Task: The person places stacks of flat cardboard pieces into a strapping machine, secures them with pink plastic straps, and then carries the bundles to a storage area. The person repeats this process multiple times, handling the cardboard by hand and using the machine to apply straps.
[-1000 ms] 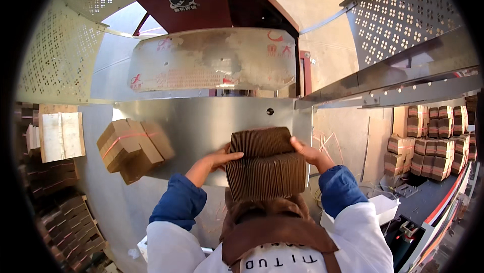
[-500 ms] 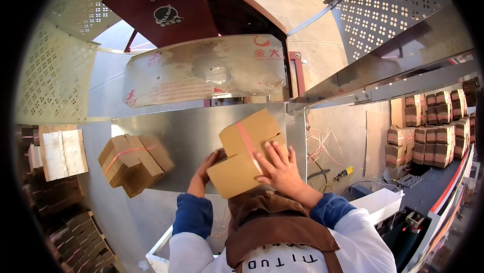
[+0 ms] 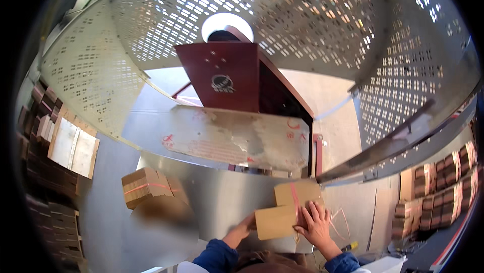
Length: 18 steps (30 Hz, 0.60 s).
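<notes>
One right hand [image 3: 317, 226] spread on a cardboard bundle [image 3: 276, 222], lower centre of the frame, over the metal desk [image 3: 217, 192]; left hand [image 3: 243, 228] at its edge, grip too hidden to tell. Possible trouble: spilled pieces after a sideways drag on the pink strap [image 3: 295, 195].

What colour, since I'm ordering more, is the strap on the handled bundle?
The strap is pink (head view).
</notes>
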{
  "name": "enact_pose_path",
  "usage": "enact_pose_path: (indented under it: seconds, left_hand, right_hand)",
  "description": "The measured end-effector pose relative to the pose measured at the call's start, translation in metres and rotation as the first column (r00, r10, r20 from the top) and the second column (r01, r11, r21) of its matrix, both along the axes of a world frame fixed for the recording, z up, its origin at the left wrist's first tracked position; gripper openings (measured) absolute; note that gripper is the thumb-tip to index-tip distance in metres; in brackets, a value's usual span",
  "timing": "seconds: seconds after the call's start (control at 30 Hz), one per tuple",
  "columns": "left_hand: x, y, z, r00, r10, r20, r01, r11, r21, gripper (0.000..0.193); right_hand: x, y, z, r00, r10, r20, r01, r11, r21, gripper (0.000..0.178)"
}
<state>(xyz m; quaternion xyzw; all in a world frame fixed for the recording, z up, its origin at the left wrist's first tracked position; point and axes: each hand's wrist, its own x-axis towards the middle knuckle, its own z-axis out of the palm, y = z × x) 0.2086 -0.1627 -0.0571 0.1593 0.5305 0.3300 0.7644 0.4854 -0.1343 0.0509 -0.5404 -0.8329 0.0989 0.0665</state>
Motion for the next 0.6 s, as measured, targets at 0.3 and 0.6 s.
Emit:
enact_pose_path:
  seconds: [0.3,0.6]
  left_hand:
    - [-0.196,-0.131,-0.035,0.871,0.469,-0.143,-0.474,0.880,-0.001,0.051]
    - [-0.502,-0.313,-0.032,0.522,0.513,-0.682,-0.728,0.685,-0.042,0.048]
  right_hand:
    - [-0.131,0.005,0.067,0.955,-0.041,-0.295,0.037,0.999,-0.020,0.065]
    - [-0.466,0.000,-0.073,0.763,-0.203,-0.614,-0.338,0.684,-0.646,0.059]
